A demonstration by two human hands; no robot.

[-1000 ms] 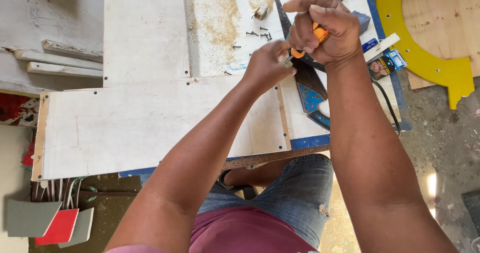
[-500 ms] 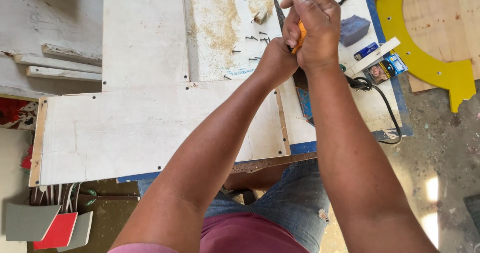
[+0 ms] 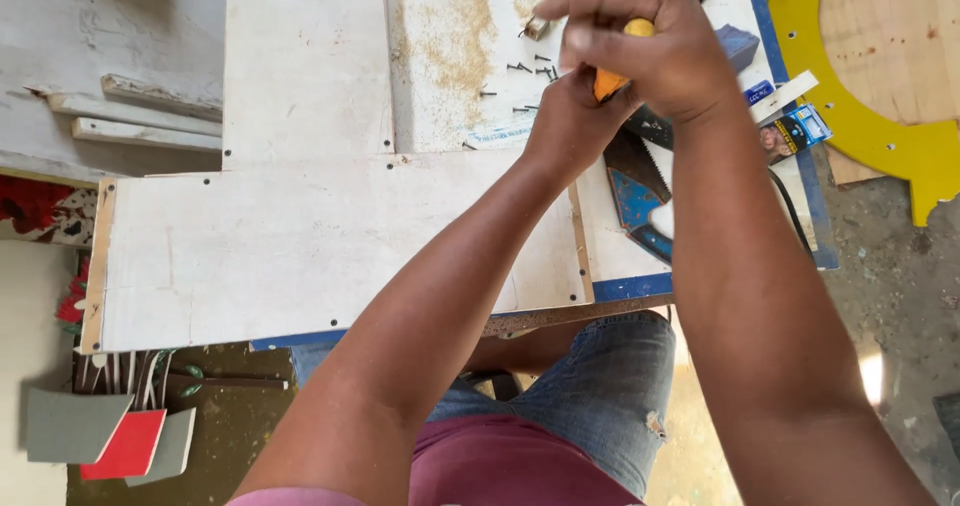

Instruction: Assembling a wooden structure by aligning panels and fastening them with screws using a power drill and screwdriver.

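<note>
My right hand [image 3: 650,51] is closed over the top of an orange-handled tool [image 3: 612,76], its fingers curled forward. Just below it, my left hand [image 3: 565,126] is wrapped around the lower part of the same orange handle. Both hands hover over the white board [image 3: 300,246], near its right end. The tool's tip is hidden by my hands. Several dark screws [image 3: 525,71] lie scattered on the sawdust-covered panel [image 3: 450,46] just left of my hands. A hand saw with a blue handle [image 3: 640,191] lies under my right forearm.
A yellow ring-shaped cutout [image 3: 880,116] lies on the floor at right. Small blue packets [image 3: 795,131] and a dark block [image 3: 735,46] sit by the table's right edge. White wood strips [image 3: 140,131] lie at left. Grey and red cards [image 3: 110,436] rest bottom left.
Both hands shifted slightly left and up the board with the orange-handled tool; my right hand now covers the handle's top more fully.
</note>
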